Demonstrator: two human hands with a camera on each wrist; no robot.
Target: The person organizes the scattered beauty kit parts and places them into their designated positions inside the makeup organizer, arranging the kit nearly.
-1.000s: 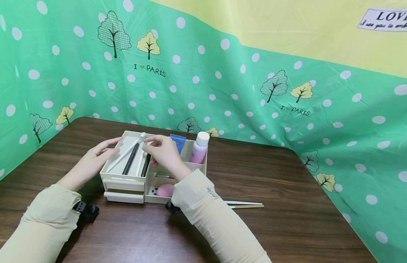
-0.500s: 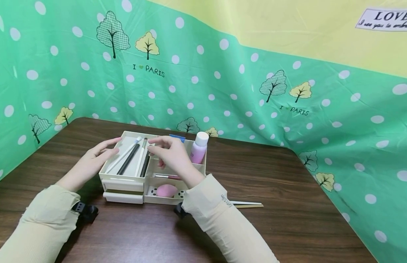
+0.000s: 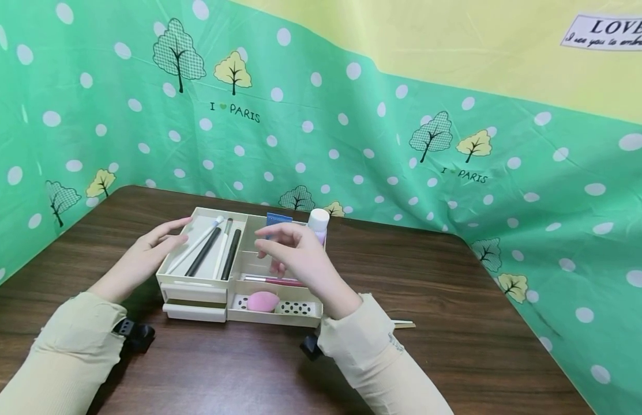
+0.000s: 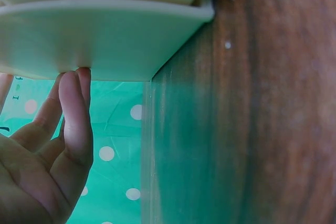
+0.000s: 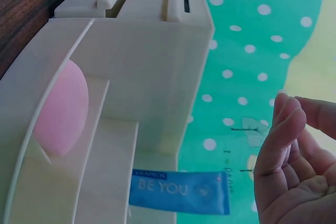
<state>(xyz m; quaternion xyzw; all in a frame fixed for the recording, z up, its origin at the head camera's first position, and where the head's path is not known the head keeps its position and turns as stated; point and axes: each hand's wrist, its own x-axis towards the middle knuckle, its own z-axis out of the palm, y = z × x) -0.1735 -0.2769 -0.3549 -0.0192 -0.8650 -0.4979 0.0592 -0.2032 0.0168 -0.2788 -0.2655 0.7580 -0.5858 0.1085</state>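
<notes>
A cream desktop organizer (image 3: 195,292) stands on the table, with two small drawers at its front left. My left hand (image 3: 149,251) rests its fingertips against the organizer's left side; in the left wrist view its fingers (image 4: 76,114) are extended at the wall. In the organizer's upper left tray lie a white stick with a clear bluish end (image 3: 191,249), two black pens (image 3: 202,253) and a slim white brush-like stick (image 3: 222,251). My right hand (image 3: 305,253) hovers over the right compartments, fingers loosely bent, holding nothing. It partly covers a white-capped bottle (image 3: 318,220).
A blue tube (image 5: 181,191) stands in a back compartment. A pink makeup sponge (image 3: 262,301) sits in the front one, beside a black-dotted white item (image 3: 298,308). Slim dark-red sticks (image 3: 281,282) lie behind it. Two thin sticks (image 3: 404,324) lie on the table (image 3: 487,323) to the right.
My right hand has let go of the clear-ended white stick and moved right from the pen tray to above the right compartments. My left hand has stayed at the organizer's side.
</notes>
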